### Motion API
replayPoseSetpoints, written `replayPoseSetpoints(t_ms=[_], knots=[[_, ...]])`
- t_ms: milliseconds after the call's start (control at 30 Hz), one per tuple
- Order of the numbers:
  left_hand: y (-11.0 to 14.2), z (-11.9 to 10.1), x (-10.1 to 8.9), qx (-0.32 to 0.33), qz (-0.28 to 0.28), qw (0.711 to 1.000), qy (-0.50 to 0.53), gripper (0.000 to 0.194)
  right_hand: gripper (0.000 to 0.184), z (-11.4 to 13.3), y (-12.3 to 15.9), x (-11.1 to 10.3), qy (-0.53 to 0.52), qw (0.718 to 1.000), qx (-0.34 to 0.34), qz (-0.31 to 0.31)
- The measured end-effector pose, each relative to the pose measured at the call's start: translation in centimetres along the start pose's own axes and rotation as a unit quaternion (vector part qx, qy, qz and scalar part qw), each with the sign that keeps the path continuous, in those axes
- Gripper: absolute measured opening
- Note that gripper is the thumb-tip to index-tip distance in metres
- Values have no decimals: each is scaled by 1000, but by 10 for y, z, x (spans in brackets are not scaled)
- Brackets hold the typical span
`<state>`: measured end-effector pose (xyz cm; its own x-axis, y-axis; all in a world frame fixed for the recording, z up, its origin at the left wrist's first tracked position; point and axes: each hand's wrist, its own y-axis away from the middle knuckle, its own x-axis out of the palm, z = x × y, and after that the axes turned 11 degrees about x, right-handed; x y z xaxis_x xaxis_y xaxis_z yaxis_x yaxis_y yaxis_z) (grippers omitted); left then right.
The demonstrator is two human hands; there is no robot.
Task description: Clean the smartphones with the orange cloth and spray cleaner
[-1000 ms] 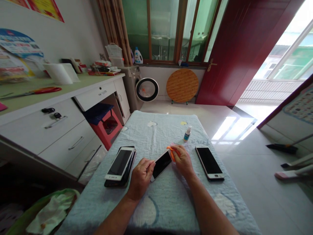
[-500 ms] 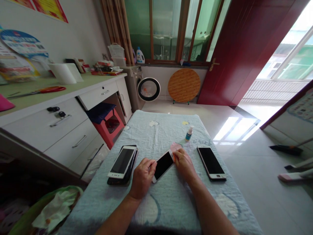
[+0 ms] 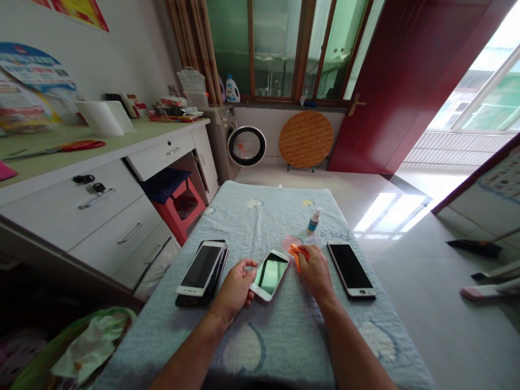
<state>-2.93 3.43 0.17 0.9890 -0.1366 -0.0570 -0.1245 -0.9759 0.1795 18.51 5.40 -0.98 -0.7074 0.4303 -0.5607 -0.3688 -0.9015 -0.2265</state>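
My left hand (image 3: 235, 284) grips a white smartphone (image 3: 271, 275) by its left edge. The phone is tilted, and its dark screen reflects green light. Just right of the phone, my right hand (image 3: 313, 268) pinches a crumpled orange cloth (image 3: 296, 254), apart from the phone. To the left, a white phone (image 3: 202, 271) lies on top of a dark one (image 3: 194, 299). Right of my right hand, another phone (image 3: 351, 271) with a black screen rests on the light blue cloth-covered table (image 3: 280, 336). A small spray bottle (image 3: 313, 221) stands upright beyond my right hand.
On the left is a white counter (image 3: 117, 157) with scissors (image 3: 65, 147) and a paper roll (image 3: 99, 118). A red stool (image 3: 182, 203) is tucked beneath it. A bag-lined bin (image 3: 81, 346) sits at lower left. Behind are a washing machine with its door (image 3: 247, 146) ajar and a round tabletop (image 3: 306, 139).
My right hand has moved right, off the phone's edge, and the orange cloth shows more. The phone has turned and tilted in my left hand, its screen now catching a reflection.
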Motion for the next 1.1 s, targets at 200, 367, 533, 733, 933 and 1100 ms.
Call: replayPoseSetpoints(t_ms=[200,367,533,733,933,1100], knots=[[9,-6,5,-70,32,982,172,33,21,1,2,3,-41,998,38,9],[9,-7,4,-85,22,969,231,27,27,9,1,13,-123,992,29,28],[9,-5,4,-85,22,968,237,28,22,16,2,20,-168,985,-16,46],[9,-2,7,-78,7,969,236,28,17,25,14,14,-144,987,-51,58],[14,-4,2,-73,63,968,232,38,18,29,22,12,-130,987,-50,76],[21,-8,-8,-6,232,952,201,65,18,26,19,13,-145,986,-28,76]])
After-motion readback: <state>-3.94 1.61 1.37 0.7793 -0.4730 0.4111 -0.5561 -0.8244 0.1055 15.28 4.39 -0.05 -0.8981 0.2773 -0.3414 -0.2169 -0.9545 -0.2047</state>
